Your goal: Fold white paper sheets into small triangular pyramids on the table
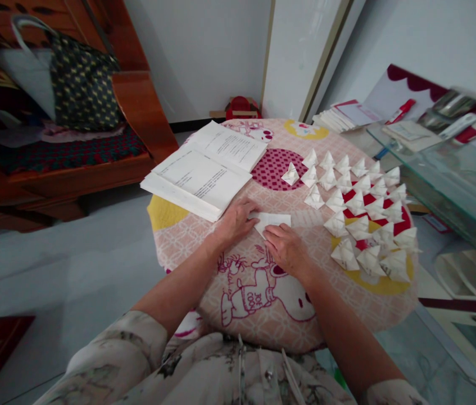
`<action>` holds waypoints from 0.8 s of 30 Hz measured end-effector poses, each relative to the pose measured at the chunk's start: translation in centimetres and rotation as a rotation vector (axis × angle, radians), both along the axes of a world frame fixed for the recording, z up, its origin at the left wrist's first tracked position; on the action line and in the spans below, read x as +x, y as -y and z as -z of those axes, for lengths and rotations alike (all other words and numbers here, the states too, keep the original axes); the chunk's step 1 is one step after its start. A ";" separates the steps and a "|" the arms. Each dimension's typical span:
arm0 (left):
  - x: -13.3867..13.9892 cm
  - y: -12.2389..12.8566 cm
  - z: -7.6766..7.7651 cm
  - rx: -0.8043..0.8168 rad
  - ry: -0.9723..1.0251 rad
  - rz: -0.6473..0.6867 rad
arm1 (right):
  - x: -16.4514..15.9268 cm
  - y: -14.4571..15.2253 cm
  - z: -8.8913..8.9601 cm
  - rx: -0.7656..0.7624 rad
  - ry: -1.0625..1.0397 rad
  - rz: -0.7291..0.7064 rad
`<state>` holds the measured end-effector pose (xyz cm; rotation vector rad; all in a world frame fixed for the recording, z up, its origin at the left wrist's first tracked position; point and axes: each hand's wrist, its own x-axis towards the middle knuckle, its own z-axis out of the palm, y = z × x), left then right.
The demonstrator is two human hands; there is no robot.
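A small folded piece of white paper (279, 218) lies on the patterned tablecloth (204, 264) between my hands. My left hand (236, 223) has its fingers closed at the paper's left corner. My right hand (287, 246) is curled over the paper's lower edge, fingertips pressed on it. Just beyond my left hand, an open book (204, 180) with printed pages lies flat. To the right stand several rows of pointed folded-paper shapes (336, 201), with one shape (290, 174) a little apart on the left. The undersides of my fingers are hidden.
A glass shelf (444, 174) at the right holds papers, a red marker-like item (401, 111) and metal containers. Stacked white dishes (465, 273) sit below it. On the left, a wooden bench (136, 112) bears a dark patterned bag (81, 84).
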<state>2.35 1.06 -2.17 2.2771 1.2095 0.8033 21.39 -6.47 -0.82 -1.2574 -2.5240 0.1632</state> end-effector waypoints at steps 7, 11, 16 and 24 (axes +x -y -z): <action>-0.6 -0.6 0.3 0.028 0.008 0.025 | -0.1 0.0 -0.3 -0.011 0.048 0.004; -0.6 -0.5 0.3 0.031 0.020 0.018 | -0.6 -0.1 -0.7 -0.014 0.092 0.011; -0.3 -0.4 0.2 0.037 -0.017 0.004 | -1.5 -0.2 -1.2 -0.031 0.183 0.058; -0.1 -0.4 0.5 0.065 -0.052 -0.004 | -1.7 -0.5 -1.6 -0.044 0.207 0.065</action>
